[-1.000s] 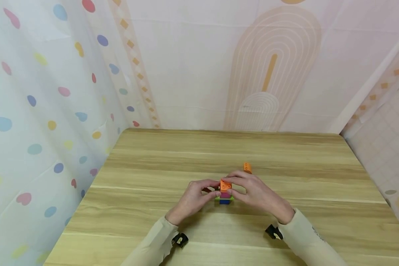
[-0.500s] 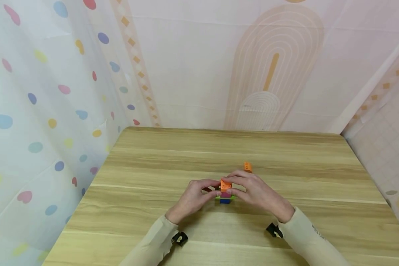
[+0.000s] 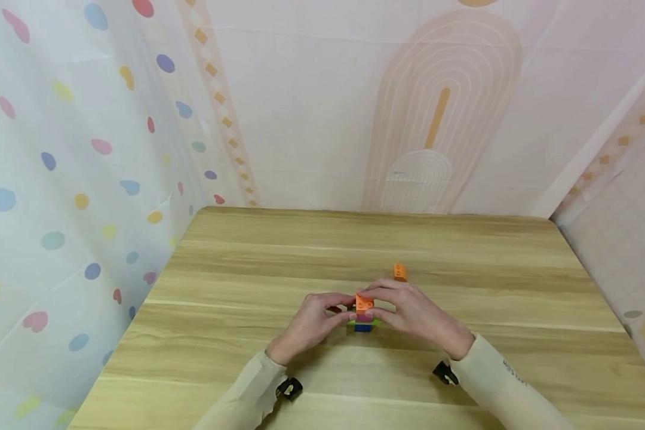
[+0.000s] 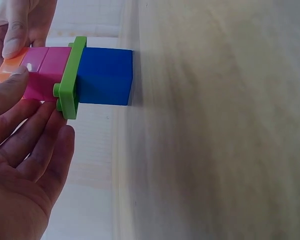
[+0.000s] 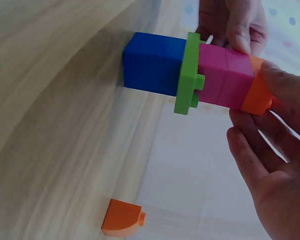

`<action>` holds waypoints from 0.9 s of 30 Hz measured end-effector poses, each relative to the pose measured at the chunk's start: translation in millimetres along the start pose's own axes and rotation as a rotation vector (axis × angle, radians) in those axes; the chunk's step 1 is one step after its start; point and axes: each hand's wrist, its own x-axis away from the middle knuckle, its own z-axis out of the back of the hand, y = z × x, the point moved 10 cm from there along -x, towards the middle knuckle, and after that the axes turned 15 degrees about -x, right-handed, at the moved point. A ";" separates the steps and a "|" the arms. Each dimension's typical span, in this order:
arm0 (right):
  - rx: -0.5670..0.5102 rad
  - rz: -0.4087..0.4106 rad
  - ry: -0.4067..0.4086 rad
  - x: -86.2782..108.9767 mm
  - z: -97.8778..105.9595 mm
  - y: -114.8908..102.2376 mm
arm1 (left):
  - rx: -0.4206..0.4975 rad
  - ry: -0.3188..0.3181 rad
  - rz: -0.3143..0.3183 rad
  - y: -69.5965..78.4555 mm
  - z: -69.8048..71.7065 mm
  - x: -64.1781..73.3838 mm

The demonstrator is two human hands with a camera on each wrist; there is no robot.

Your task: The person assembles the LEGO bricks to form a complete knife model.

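Note:
A stack of toy building bricks stands upright on the table. At its bottom is a blue brick (image 4: 106,76). Above that sits a thin green plate (image 5: 189,75) with studs showing at its side. Pink bricks (image 5: 225,75) come above the plate, and an orange brick (image 3: 364,304) tops the stack. My left hand (image 3: 313,325) pinches the upper stack, thumb on the pink by the orange seam and fingers on the far side. From the right, my right hand (image 3: 416,307) grips the orange brick between thumb and fingers. The fingers partly cover the stack's top.
A second orange brick (image 3: 400,272) with a curved side lies on the wooden table (image 3: 269,257) just beyond my right hand. Patterned curtains (image 3: 312,119) hang behind the table and on both sides. Black wrist straps are on both sleeves.

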 end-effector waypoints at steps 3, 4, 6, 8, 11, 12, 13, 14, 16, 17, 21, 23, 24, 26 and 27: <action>0.002 0.016 0.022 1.1 0.3 0.7 | -0.004 0.001 0.000 -0.1 -0.3 -0.9; 0.005 0.021 0.027 1.3 0.2 0.8 | -0.003 -0.001 0.001 -0.3 -0.4 -1.1; 0.013 0.016 0.034 1.9 -0.2 1.6 | -0.002 -0.004 0.005 -1.0 -0.6 -1.2; 0.021 -0.007 0.032 2.2 -1.2 3.6 | -0.001 -0.008 0.010 -2.0 -0.8 -0.8; 0.023 -0.055 0.018 2.9 -3.1 6.8 | 0.001 -0.012 0.019 -3.7 -0.9 0.1; 0.021 -0.071 0.017 3.1 -3.0 8.0 | 0.002 -0.013 0.021 -3.9 -0.7 0.1; 0.019 -0.089 0.016 3.4 -2.8 9.3 | 0.000 -0.014 0.022 -4.1 -0.8 0.0; 0.013 -0.105 0.016 3.9 -2.1 10.0 | 0.000 -0.015 0.023 -4.1 -0.7 -0.3; -0.004 -0.134 0.021 5.2 0.3 11.5 | -0.004 -0.018 0.026 -4.0 -0.7 -1.1; -0.018 -0.150 0.023 6.1 1.6 12.6 | -0.007 -0.018 0.027 -3.8 -0.6 -1.4; -0.076 -0.217 0.023 11.2 6.3 17.8 | -0.015 -0.023 0.035 -3.0 -0.6 -1.7; -0.092 -0.252 0.027 14.6 9.2 22.4 | -0.015 -0.025 0.041 -2.8 -0.8 -1.3; -0.097 -0.273 0.031 16.9 11.2 25.0 | -0.014 -0.027 0.045 -2.9 -0.9 -1.0; -0.101 -0.313 0.045 21.8 15.9 31.0 | -0.011 -0.031 0.051 -2.8 -1.0 -0.3; -0.102 -0.331 0.054 24.1 18.7 34.2 | -0.012 -0.032 0.053 -2.8 -1.1 0.0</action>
